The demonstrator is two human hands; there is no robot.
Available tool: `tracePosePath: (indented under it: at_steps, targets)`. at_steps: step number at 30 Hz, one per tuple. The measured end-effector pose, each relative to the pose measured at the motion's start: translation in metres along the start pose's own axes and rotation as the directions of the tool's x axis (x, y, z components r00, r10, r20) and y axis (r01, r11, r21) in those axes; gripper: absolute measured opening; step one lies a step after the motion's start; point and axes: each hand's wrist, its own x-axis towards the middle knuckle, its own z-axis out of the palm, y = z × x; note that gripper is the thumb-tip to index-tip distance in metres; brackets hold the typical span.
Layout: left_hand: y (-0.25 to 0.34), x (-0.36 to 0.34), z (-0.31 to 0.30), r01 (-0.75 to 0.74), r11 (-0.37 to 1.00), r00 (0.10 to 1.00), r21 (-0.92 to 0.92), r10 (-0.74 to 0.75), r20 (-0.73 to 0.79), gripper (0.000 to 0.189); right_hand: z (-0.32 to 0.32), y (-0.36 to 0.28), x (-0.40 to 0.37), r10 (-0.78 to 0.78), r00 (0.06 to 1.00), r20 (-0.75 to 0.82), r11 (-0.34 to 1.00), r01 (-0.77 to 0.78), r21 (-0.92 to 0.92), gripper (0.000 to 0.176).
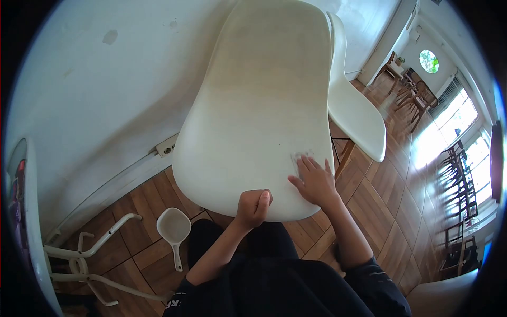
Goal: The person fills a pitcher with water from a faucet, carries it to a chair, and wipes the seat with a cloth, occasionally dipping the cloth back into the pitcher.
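Note:
A cream-white moulded chair (248, 127) fills the middle of the head view, its backrest stained brownish. My right hand (314, 182) lies with fingers spread on the right side of the seat, over a thin, pale, see-through piece of material (297, 157) that shows at the fingertips. Near the seat's front edge my left hand (254, 208) is closed in a fist; what it holds, if anything, is hidden.
Beyond the chair's right side stands a second white chair (359, 113). A white dipper (174, 226) rests on the wooden floor (150, 253) at left, near a white metal base (84, 269). A wall socket (167, 147) sits low on the white wall.

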Motion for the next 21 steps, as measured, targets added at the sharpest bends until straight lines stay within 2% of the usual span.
tracePosePath:
  at_steps: [4,6,9,13,19,21]
  targets:
    - [0.001,-0.002,-0.001,0.012,1.0,1.0,-0.005,-0.012,0.022,0.032,0.008,0.005,0.026,0.033,0.999,0.027,0.996,-0.03,-0.087,0.067]
    - [0.001,-0.001,-0.001,0.003,1.0,1.0,0.003,-0.003,0.013,0.032,0.009,0.014,0.065,0.077,0.996,0.05,0.995,-0.074,-0.069,0.069]
    - [0.002,-0.001,-0.002,-0.03,1.0,0.999,0.007,0.029,0.037,0.032,0.011,0.017,0.123,0.065,0.991,0.113,0.998,-0.062,-0.033,0.072]
    - [-0.002,-0.002,-0.001,-0.064,0.998,0.997,-0.017,0.064,0.031,0.033,0.022,-0.008,0.181,0.059,0.99,0.131,0.995,-0.047,-0.088,0.073]
    - [-0.002,-0.002,-0.003,-0.067,0.998,0.997,-0.009,0.067,0.044,0.033,0.029,-0.043,0.223,-0.051,0.997,0.058,0.998,0.05,0.026,0.072]
    - [-0.003,-0.003,-0.001,-0.054,0.998,0.998,-0.015,0.054,0.041,0.033,0.032,-0.042,0.219,-0.054,0.998,0.042,0.998,0.055,-0.017,0.073]
